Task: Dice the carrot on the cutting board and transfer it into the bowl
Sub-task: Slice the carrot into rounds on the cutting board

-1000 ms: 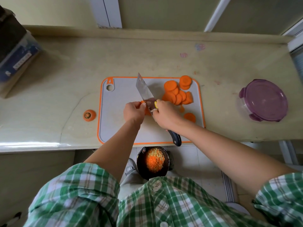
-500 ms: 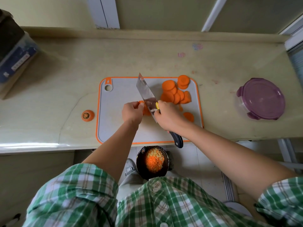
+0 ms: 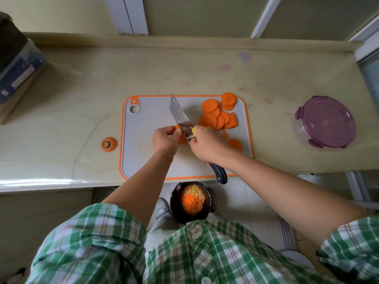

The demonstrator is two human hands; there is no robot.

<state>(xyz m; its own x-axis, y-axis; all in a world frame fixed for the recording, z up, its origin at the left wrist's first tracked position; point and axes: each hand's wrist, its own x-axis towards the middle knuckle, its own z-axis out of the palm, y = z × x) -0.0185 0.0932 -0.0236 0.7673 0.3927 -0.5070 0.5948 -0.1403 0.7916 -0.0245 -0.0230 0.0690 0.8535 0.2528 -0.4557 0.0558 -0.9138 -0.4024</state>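
Presently, right hand (image 3: 207, 143) clamped round broad steel cleaver (image 3: 180, 116), left hand (image 3: 165, 138) pinching carrot stub (image 3: 176, 128), smooth round slices (image 3: 218, 114) heaped on orange-rimmed plastic board (image 3: 147, 128).

One head-worn wide-angle view looks steeply down from close above the counter (image 3: 184, 74), over the person's chest.

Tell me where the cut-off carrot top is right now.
In the head view, the carrot top sits on the countertop just off the left edge of the cutting board, apart from it and left of the left hand.
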